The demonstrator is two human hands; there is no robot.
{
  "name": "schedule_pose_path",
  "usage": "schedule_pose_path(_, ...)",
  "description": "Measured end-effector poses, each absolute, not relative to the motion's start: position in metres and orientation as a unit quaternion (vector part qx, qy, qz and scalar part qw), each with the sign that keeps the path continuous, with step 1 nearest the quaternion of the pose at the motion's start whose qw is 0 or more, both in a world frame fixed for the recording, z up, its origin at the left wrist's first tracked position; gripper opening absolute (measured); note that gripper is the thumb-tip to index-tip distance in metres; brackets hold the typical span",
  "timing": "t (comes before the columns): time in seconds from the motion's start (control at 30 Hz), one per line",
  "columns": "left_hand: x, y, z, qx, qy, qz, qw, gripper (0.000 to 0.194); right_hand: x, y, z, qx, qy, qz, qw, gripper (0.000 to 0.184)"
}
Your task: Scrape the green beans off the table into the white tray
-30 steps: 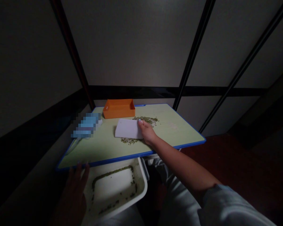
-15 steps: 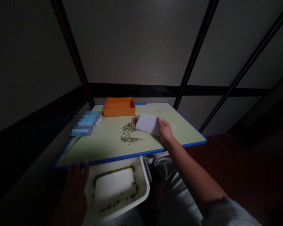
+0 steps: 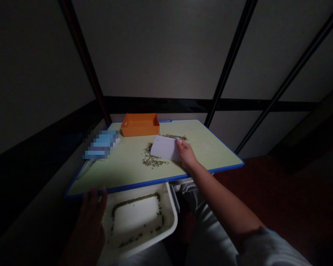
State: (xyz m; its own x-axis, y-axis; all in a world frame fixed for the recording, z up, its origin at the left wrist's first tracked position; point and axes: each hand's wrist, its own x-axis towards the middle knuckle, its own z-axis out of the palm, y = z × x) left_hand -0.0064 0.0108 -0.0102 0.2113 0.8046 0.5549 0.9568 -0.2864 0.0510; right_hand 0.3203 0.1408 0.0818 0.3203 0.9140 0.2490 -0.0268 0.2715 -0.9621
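My right hand [image 3: 186, 154] grips the right end of a thin white card [image 3: 165, 148], thumb on top. The card lies low over the table among small greenish-brown grains [image 3: 153, 162], covering some of them. Loose grains show at its left and front, and a strip of them [image 3: 180, 137] runs behind it. My left hand [image 3: 90, 218] is in shadow at the table's front left edge, fingers stretched out, beside a white tub [image 3: 170, 221]. More grains lie along the inside of the tub, which sits below the table edge. Whether my left palm touches the tub is too dark to tell.
The pale green table [image 3: 211, 147] has a blue rim. An orange open box [image 3: 140, 130] stands at its back, and a blurred blue packet [image 3: 101, 144] lies on the left. Panelled walls [image 3: 161, 55] rise behind. My legs [image 3: 208, 229] are under the front edge.
My right hand has moved the white card left across the grains. A strip of grains now shows behind the card. My left hand has barely shifted.
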Motion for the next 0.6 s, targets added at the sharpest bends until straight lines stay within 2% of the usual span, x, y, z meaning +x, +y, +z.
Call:
schedule_pose_path(0.33, -0.008, 0.008, -0.008, -0.755, -0.592, -0.245, 0.136, 0.09, 0.295, 0.136, 0.084, -0.473, -0.478, 0.386, 0.631, 0.047)
schedule_pose_path(0.6, -0.02, 0.008, -0.008, -0.782, -0.581, -0.204, 0.1, 0.085, 0.301, 0.155, 0.096, -0.474, -0.489, 0.334, 0.652, 0.047)
